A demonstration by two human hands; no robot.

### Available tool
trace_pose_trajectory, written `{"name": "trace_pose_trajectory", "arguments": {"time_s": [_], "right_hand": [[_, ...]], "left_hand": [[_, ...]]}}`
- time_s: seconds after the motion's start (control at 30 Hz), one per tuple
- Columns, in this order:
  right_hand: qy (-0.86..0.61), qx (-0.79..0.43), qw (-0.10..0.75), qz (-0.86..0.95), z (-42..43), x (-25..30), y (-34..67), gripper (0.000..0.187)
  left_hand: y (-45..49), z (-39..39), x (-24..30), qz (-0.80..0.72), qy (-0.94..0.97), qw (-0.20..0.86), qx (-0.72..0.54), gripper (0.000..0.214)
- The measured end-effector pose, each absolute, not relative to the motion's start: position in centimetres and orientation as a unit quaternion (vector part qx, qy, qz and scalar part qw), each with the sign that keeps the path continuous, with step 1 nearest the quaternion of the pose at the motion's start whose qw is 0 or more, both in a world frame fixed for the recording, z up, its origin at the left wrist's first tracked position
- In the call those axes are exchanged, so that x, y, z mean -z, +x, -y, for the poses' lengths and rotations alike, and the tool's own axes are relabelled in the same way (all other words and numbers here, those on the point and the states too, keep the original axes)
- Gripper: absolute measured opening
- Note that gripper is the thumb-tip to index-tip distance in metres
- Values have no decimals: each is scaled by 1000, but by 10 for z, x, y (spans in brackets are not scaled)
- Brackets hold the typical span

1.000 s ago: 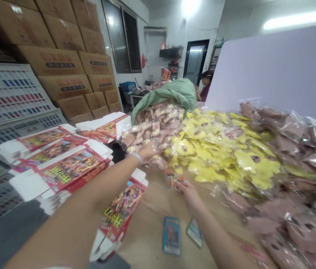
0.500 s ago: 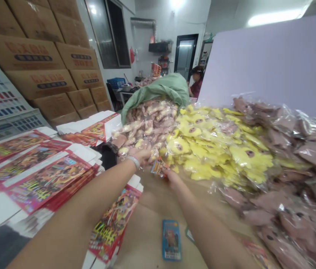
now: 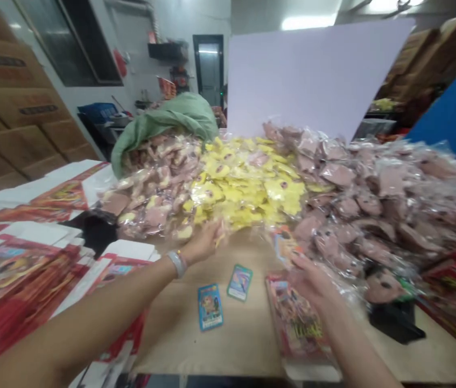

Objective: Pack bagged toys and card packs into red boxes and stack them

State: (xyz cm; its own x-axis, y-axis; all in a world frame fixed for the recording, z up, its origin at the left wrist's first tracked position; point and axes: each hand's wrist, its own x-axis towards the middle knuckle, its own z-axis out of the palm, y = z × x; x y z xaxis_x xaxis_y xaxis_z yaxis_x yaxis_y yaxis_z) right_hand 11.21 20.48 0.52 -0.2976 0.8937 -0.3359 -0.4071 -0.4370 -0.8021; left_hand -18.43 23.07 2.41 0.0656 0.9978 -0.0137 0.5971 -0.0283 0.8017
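Near the front edge of the tabletop point(image 3: 179, 345), the left hand point(image 3: 200, 243) is being held apart from the right hand point(image 3: 312, 283). Bagged yellow toys point(image 3: 244, 186) are being reached by the left, and a printed packet point(image 3: 294, 323) is being covered by the right; whether either is gripping cannot be told.

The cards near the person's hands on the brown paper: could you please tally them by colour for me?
Blue card: 1
Green card: 1
Orange card: 1
Total: 3
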Motion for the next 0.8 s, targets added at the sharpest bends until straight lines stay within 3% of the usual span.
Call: {"name": "trace_pose_trajectory", "arguments": {"time_s": [0.1, 0.23, 0.37, 0.5, 0.57, 0.8], "right_hand": [[-523, -639, 512, 235, -150, -16, 208, 30], [-616, -590, 509, 114, -68, -13, 279, 44], [-566, -662, 481, 102, -13, -3, 273, 40], [-512, -668, 522, 138, 5, 6, 253, 57], [-478, -678, 539, 144, 1, 7, 250, 63], [-433, -712, 508, 220, -44, 7, 253, 42]], "left_hand": [[-173, -222, -20, -595, 733, 283, -170, 46], [-127, -217, -39, -561, 798, 205, -81, 42], [-26, -200, -37, -309, 926, 215, 2, 67], [51, -190, -11, -75, 958, 225, 161, 89], [65, -192, -8, -51, 965, 197, 166, 100], [38, -187, -45, -165, 980, 110, 0, 106]]}}
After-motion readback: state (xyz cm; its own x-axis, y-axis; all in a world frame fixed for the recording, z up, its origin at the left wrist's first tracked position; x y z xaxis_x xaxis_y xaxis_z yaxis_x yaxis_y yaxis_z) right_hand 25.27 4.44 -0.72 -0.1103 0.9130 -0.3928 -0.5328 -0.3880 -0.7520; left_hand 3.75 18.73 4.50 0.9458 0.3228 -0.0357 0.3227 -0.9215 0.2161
